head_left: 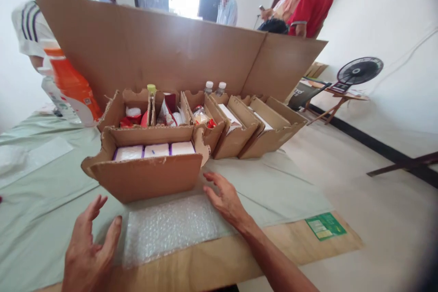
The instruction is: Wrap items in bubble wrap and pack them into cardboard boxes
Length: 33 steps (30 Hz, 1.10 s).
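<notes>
A flat sheet of bubble wrap (171,222) lies near the table's front edge, between my hands. My left hand (92,237) is at its left side, thumb and fingers apart, holding nothing. At its right end, my right hand (224,196) is also open, with its fingers pointing left. Just beyond the wrap stands a cardboard box (147,180) with an open top. Inside it, white-topped packs (156,150) with purple edges sit in a row. Whether the right fingers touch the wrap, I cannot tell.
Open cardboard bins (236,139) stand behind, holding packets and boxes. A tall cardboard panel (178,50) rises beyond them. An orange bottle (73,84) is at left, a green card (325,226) at the right corner. Several people and a fan (357,71) are farther back.
</notes>
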Each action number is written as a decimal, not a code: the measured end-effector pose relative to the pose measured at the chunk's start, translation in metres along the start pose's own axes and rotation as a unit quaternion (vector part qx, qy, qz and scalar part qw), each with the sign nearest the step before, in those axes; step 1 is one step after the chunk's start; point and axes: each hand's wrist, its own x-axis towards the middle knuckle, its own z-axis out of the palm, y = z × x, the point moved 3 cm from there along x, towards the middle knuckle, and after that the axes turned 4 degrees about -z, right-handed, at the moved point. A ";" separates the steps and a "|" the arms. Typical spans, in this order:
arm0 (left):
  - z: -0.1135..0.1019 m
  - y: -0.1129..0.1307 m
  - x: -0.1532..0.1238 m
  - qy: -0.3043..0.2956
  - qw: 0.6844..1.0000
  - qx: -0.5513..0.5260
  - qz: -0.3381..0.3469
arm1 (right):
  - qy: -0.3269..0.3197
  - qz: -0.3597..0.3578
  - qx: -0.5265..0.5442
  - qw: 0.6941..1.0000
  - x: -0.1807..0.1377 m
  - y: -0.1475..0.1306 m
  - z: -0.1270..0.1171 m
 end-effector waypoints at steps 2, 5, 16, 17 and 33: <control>-0.009 0.018 -0.018 -0.014 0.991 0.021 0.134 | 0.000 -0.046 -0.024 0.999 -0.011 -0.012 -0.003; -0.012 0.045 -0.036 -0.079 0.955 0.011 0.287 | -0.048 -0.132 -0.045 0.989 -0.023 -0.048 0.012; 0.026 0.026 -0.033 -0.161 0.928 0.104 0.319 | -0.245 -0.217 -0.132 0.936 -0.052 -0.071 0.061; 0.027 0.022 -0.032 -0.168 0.929 0.096 0.316 | -0.237 -0.193 -0.134 0.943 -0.058 -0.059 0.050; 0.007 -0.006 0.021 -0.204 0.949 0.218 0.097 | -0.227 -0.028 -0.203 0.952 -0.005 -0.028 0.012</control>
